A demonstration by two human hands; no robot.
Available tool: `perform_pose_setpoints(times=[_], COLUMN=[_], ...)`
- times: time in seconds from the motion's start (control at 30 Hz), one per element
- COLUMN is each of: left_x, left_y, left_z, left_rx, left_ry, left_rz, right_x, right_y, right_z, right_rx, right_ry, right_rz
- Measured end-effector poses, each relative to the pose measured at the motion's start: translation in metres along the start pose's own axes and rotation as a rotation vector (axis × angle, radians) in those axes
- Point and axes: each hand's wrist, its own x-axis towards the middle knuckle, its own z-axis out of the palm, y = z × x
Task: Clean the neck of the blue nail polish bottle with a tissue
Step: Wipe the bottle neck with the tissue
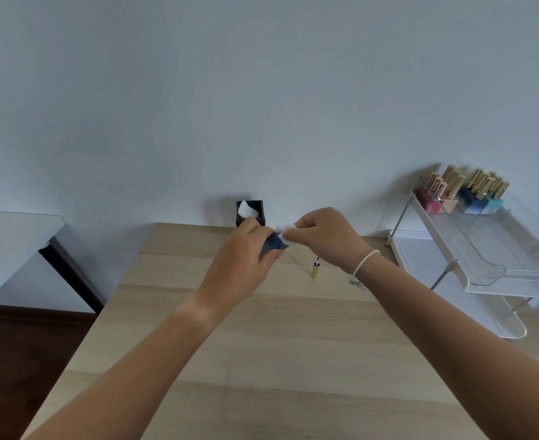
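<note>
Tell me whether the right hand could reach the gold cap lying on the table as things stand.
Probably yes: the gold cap lies in the open on the table, just below the right hand, nothing between. But that hand is pinching the tissue against the blue bottle.

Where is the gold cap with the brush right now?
The gold cap stands upright on the wooden table, just below the right hand and right of the left hand.

Matt pale wood table (261, 344); clear glossy plastic tray (496, 249).
</note>
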Motion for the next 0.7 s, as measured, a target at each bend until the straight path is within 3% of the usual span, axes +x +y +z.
perform_pose_setpoints(times=[0.53, 0.7], left_x=[-0.007, -0.005], left_y=[-0.006, -0.006], left_z=[0.008, 0.010], left_rx=[-0.273, -0.263], left_ry=[-0.061, -0.057], left_rz=[-0.057, -0.069], right_x=[-0.002, -0.007], right_y=[0.033, 0.035], right_z=[0.001, 0.005], right_rx=[0.484, 0.493], right_ry=[-0.094, -0.041], right_rz=[0.262, 0.211])
